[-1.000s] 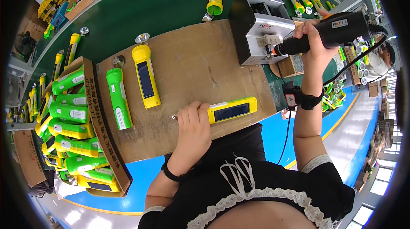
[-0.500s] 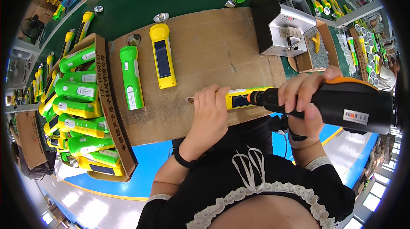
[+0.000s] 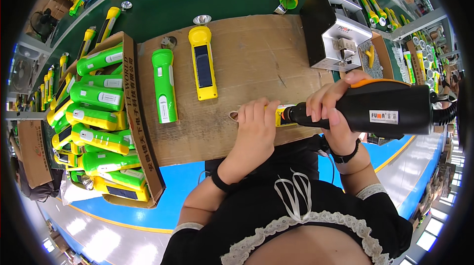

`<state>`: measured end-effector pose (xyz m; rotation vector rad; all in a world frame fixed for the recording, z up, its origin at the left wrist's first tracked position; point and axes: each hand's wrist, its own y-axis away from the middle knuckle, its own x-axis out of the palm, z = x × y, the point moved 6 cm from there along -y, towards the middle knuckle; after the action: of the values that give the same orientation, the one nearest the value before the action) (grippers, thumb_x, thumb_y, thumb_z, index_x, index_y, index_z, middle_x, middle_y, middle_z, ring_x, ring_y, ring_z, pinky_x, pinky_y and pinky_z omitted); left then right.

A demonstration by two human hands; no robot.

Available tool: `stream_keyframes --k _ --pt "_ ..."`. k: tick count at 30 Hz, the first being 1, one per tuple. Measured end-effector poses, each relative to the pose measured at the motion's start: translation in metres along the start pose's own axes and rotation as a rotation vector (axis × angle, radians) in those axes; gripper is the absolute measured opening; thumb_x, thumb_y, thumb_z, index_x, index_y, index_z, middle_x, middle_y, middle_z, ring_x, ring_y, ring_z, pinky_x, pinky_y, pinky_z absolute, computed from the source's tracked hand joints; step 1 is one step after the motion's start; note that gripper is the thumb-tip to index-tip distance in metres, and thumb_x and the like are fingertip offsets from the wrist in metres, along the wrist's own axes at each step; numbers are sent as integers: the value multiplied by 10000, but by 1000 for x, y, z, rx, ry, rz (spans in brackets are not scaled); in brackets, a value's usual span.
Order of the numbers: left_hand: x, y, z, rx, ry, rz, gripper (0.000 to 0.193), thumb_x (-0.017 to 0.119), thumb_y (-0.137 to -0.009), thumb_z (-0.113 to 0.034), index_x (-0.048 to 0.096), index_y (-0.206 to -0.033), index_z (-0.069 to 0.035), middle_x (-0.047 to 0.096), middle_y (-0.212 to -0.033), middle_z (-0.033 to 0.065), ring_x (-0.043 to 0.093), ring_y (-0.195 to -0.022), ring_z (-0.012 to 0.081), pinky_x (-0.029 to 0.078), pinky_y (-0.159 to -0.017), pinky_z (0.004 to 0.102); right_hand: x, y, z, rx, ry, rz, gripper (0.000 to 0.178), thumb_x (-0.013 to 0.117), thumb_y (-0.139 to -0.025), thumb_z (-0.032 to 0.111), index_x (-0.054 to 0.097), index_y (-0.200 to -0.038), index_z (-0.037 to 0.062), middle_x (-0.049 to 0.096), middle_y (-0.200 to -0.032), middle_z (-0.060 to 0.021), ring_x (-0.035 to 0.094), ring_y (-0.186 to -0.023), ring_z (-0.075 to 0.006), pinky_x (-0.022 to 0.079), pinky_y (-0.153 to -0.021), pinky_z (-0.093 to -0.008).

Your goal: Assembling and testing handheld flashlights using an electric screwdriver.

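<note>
My right hand (image 3: 336, 109) is wrapped round a black electric screwdriver (image 3: 410, 109) with an orange lever, held almost level. Its tip points left and meets a yellow flashlight (image 3: 288, 123) lying near the front edge of the cardboard sheet, close to my left fingers. My left hand (image 3: 256, 126) is closed over the left part of this flashlight, pressing it on the sheet and hiding much of it. Further left lie a yellow flashlight with a dark solar panel (image 3: 203, 65) and a green flashlight (image 3: 164, 87).
A carton (image 3: 143, 131) heaped with green and yellow flashlights stands at the left. At the back right is a black and silver machine (image 3: 338, 33), beside a box of small screws (image 3: 380, 65) with a yellow scoop. A loose reflector (image 3: 202, 19) lies beyond the cardboard sheet (image 3: 247, 57).
The screwdriver has moved left along the flashlight, its tip now close to my left fingers. My left hand keeps its hold. The whole view has shifted slightly.
</note>
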<state>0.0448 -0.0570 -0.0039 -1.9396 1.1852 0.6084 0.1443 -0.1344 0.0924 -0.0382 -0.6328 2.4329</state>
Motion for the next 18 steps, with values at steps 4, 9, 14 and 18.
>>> stream_keyframes --k 4,9,14,18 --pt "-1 1 -1 7 -16 4 559 565 -619 61 443 -1162 23 442 -1089 202 438 -986 370 330 -878 455 4 -4 -1 -23 -3 33 455 542 -810 -17 270 -1169 48 497 -696 -44 552 -650 -161 471 -648 -302" --pt "3 1 0 10 -27 -25 535 697 -641 -61 464 -1118 1 451 -1075 178 446 -980 356 338 -866 449 5 -2 -2 -10 -12 23 462 553 -813 -5 270 -1173 52 496 -695 -42 549 -646 -163 469 -643 -300" --pt "4 0 1 4 -4 -33 512 743 -649 -142 480 -1071 -17 464 -1053 159 460 -959 345 349 -843 441 1 -2 6 -48 -46 -28 478 594 -828 64 262 -1171 75 490 -695 -46 541 -633 -172 473 -643 -320" --pt "4 -1 3 -5 -14 -47 479 729 -667 -145 482 -1059 -21 467 -1039 151 464 -949 338 354 -831 435 0 -3 6 -43 -50 -34 493 620 -830 94 261 -1168 78 492 -696 -49 541 -631 -179 474 -641 -324"
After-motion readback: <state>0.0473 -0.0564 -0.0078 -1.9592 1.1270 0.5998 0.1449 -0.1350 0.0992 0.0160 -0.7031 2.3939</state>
